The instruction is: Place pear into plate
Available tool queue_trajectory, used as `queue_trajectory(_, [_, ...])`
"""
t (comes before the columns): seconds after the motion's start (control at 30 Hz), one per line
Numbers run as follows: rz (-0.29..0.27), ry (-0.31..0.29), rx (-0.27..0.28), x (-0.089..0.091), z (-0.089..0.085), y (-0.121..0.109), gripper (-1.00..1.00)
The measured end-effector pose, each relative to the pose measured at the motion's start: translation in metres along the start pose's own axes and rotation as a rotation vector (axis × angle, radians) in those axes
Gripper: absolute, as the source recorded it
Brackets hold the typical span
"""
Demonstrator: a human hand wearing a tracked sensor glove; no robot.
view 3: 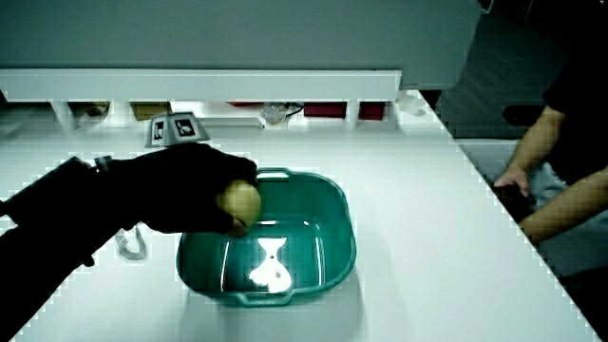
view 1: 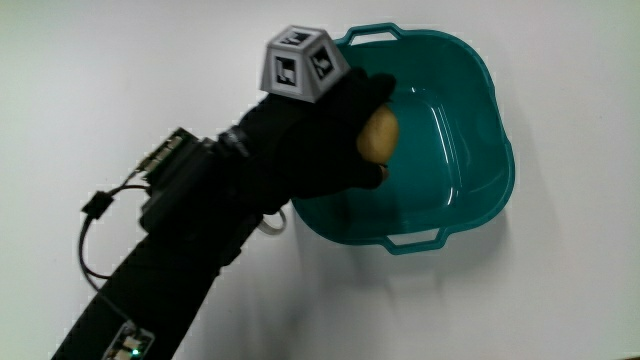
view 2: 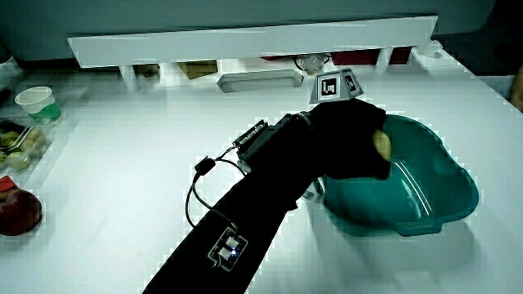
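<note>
— Where's the hand now?

— I have it over the basin, above the rim nearest the forearm. The fingers are wrapped around the pear, so it's a firm grasp; the yellowish skin shows between fingers and thumb in the main view and in both side views.

— Is the pear touching the basin?

— Not that I can see. In a side view it sits in the hand above the teal basin's floor, with a bright reflection on the floor beneath it.

— And the cube?

— The cube rides on the back of the glove, above the basin's rim. A black box with a cable is strapped to the forearm.

— Anything else near the hand?

— A small white piece lies on the table just beside the basin, by the forearm. Well apart from the hand, at the table's edge, I see a cup and a container of food.
</note>
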Motion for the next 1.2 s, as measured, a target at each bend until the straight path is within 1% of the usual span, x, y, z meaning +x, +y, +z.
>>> queue_trajectory(0.03, [-0.004, 0.01, -0.033, 0.006, 0.0, -0.002, 0.0])
queue_trajectory(0.07, [-0.002, -0.008, -0.053, 0.009, -0.001, -0.004, 0.0])
queue_trajectory(0.1, [-0.015, -0.015, -0.057, 0.005, -0.008, 0.003, 0.0])
queue_trajectory(0.13, [0.005, -0.008, -0.057, 0.006, -0.012, 0.006, 0.0])
queue_trajectory(0.17, [0.029, 0.011, -0.06, 0.01, -0.011, 0.002, 0.0])
queue_trajectory(0.2, [0.016, 0.003, -0.083, 0.008, -0.018, 0.008, 0.0])
queue_trajectory(0.23, [-0.004, 0.019, -0.075, 0.003, -0.025, 0.017, 0.0])
queue_trajectory(0.27, [0.026, 0.034, -0.085, 0.009, -0.024, 0.012, 0.0])
queue_trajectory(0.3, [0.034, 0.048, -0.106, 0.012, -0.024, 0.01, 0.0])
queue_trajectory(0.33, [0.044, 0.047, -0.125, 0.01, -0.027, 0.011, 0.0])
queue_trajectory(0.37, [0.03, 0.055, -0.121, 0.008, -0.031, 0.014, 0.0])
queue_trajectory(0.4, [0.043, 0.048, -0.135, 0.008, -0.032, 0.012, 0.0])
queue_trajectory(0.43, [0.043, 0.026, -0.152, 0.004, -0.038, 0.017, 0.0])
queue_trajectory(0.47, [0.052, 0.04, -0.16, 0.004, -0.041, 0.019, 0.0])
queue_trajectory(0.6, [0.074, 0.06, -0.188, -0.001, -0.05, 0.025, 0.0])
queue_trajectory(0.67, [0.088, 0.046, -0.211, -0.004, -0.053, 0.026, 0.0])
queue_trajectory(0.7, [0.085, 0.049, -0.208, -0.006, -0.056, 0.028, 0.0])
queue_trajectory(0.73, [0.08, 0.035, -0.206, -0.009, -0.058, 0.03, 0.0])
queue_trajectory(0.77, [0.082, 0.022, -0.198, -0.009, -0.055, 0.028, 0.0])
queue_trajectory(0.8, [0.086, 0.037, -0.208, -0.008, -0.055, 0.028, 0.0])
queue_trajectory(0.87, [0.1, 0.022, -0.228, -0.009, -0.055, 0.029, 0.0])
queue_trajectory(0.9, [0.104, 0.027, -0.232, -0.008, -0.053, 0.027, 0.0])
queue_trajectory(0.93, [0.107, 0.027, -0.243, -0.009, -0.055, 0.029, 0.0])
queue_trajectory(0.97, [0.1, 0.025, -0.244, -0.009, -0.056, 0.029, 0.0])
queue_trajectory(1.0, [0.103, 0.029, -0.246, -0.009, -0.057, 0.029, 0.0])
queue_trajectory(1.07, [0.109, 0.013, -0.255, -0.01, -0.058, 0.03, 0.0])
queue_trajectory(1.13, [0.111, 0.01, -0.261, -0.01, -0.057, 0.028, 0.0])
queue_trajectory(1.17, [0.115, 0.016, -0.271, -0.009, -0.057, 0.027, -0.07])
queue_trajectory(1.2, [0.111, 0.011, -0.265, -0.011, -0.057, 0.028, -0.13])
